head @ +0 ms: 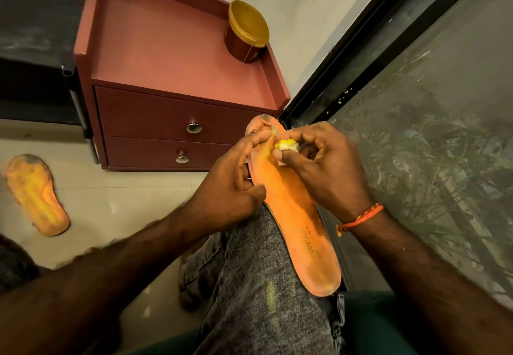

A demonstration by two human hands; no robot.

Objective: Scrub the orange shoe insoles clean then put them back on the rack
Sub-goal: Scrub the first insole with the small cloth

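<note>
Orange insole (294, 216) lies along grey-trousered knee (258, 277), toe end near lower drawer, heel end toward viewer. Left hand (230, 185) grips its left edge, fingers curled round. Right hand (324, 166) pinches small yellow-stained wad (287, 145) against toe area. Second insole (36, 193) flat on pale tile floor (125, 202), well apart, left. Red-brown cabinet (172, 71) ahead; gold-lidded tub (245, 32) on its top. Dark-framed window (416, 105) close on right.
</note>
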